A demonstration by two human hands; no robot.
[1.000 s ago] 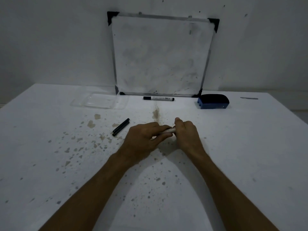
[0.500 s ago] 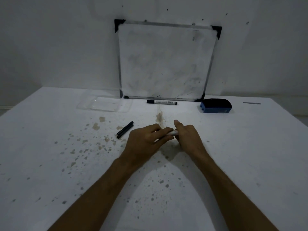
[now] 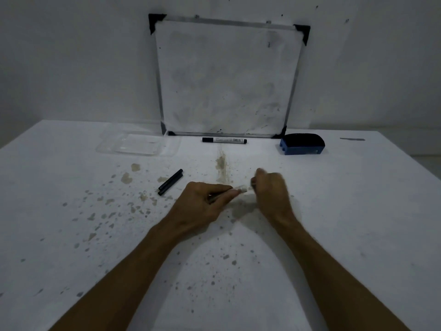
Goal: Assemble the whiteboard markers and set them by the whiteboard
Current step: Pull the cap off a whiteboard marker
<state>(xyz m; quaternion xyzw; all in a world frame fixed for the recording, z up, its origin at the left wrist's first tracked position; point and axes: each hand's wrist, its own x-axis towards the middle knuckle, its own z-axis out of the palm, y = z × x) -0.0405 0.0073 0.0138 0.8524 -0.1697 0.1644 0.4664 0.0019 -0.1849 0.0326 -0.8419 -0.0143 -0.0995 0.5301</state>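
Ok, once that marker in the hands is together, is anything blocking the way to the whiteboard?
Nothing visible does. The table between the marker and the whiteboard shows only stains. The finished marker lies along its foot, the eraser to the right, the clear tray to the left.

- Left hand (image 3: 202, 204): bare, no glove, ring or watch.
- Right hand (image 3: 272, 194): bare, blurred at the fingers.
- Both forearms bare to the frame edge; no sleeves visible.
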